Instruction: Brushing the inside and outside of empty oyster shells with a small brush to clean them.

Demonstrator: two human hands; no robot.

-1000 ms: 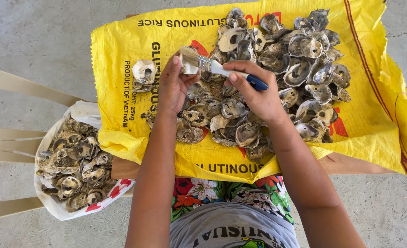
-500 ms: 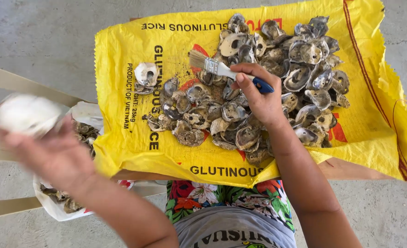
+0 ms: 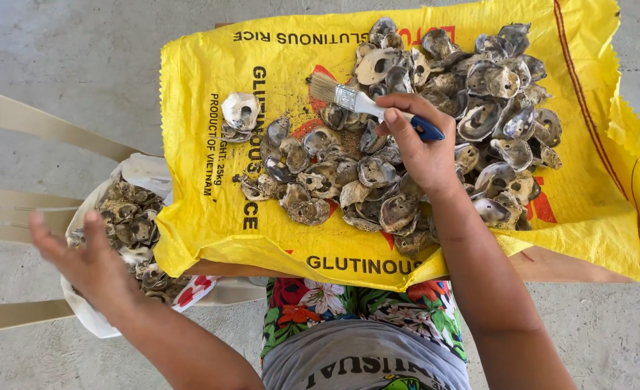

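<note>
A small white-handled, blue-tipped paintbrush (image 3: 367, 105) is gripped in the right hand (image 3: 421, 148) over grey oyster shells (image 3: 421, 137) mid-sack; the left hand (image 3: 92, 263), open and empty, hovers over a shell-filled white bag (image 3: 136, 173). Another shell seemingly needs picking.

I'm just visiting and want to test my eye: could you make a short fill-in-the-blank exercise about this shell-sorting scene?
1. The right hand holds a small blue-handled ____.
2. The pile of grey oyster shells lies on a flattened ____ woven plastic sack.
3. The left hand hovers open over a white ____ full of shells.

Missing words: paintbrush; yellow; bag
</note>
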